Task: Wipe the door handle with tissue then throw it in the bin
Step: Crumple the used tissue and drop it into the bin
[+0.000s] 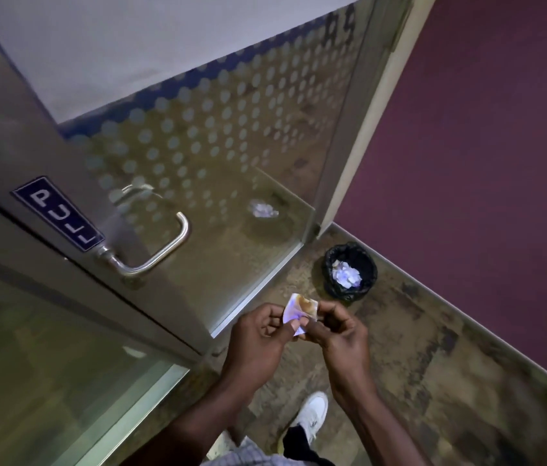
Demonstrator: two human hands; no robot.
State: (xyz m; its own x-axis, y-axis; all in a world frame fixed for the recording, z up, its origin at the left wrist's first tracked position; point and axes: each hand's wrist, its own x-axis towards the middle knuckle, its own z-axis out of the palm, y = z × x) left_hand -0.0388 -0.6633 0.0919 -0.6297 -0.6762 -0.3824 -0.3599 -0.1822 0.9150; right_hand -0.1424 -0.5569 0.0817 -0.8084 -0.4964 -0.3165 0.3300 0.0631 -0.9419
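A small white tissue (pixel 299 312) with a brown stain is pinched between my left hand (pixel 260 334) and my right hand (pixel 339 332), low in the middle of the view. The curved metal door handle (pixel 161 252) sticks out of the glass door's frame up and to the left of my hands, beside a blue PULL sign (pixel 58 214). A small round bin (pixel 350 271) with a black liner stands on the floor just beyond my hands, by the wall, with crumpled white tissues inside.
The glass door (pixel 218 146) has a frosted dot pattern and reflects the bin. A purple wall (pixel 483 163) runs along the right. A fixed glass panel (pixel 46 358) fills the lower left. My white shoe (pixel 312 413) is on the patterned floor.
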